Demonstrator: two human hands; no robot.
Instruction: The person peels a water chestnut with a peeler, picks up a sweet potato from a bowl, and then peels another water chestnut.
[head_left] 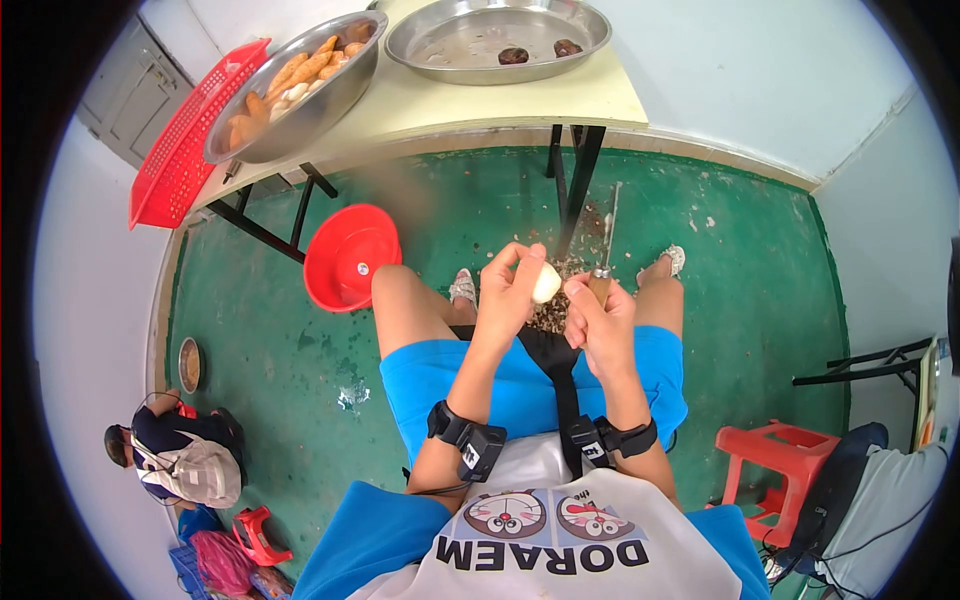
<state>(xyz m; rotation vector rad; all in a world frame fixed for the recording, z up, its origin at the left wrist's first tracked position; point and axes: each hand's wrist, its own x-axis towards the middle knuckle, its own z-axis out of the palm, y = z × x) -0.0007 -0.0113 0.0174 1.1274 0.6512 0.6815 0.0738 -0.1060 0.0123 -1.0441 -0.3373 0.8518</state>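
Between thumb and fingers, my left hand pinches a small pale peeled piece, rounded in shape. Close beside it on the right, my right hand is closed round the wooden handle of a knife, whose narrow blade points up and away from me. The piece and the blade are apart. Beneath both hands, brown and pale peelings lie scattered on the green floor between my legs.
A table ahead bears a metal bowl of orange and white pieces, a round metal tray with two dark lumps, and a red basket. A red basin is on the floor. Another person crouches left; a red stool stands right.
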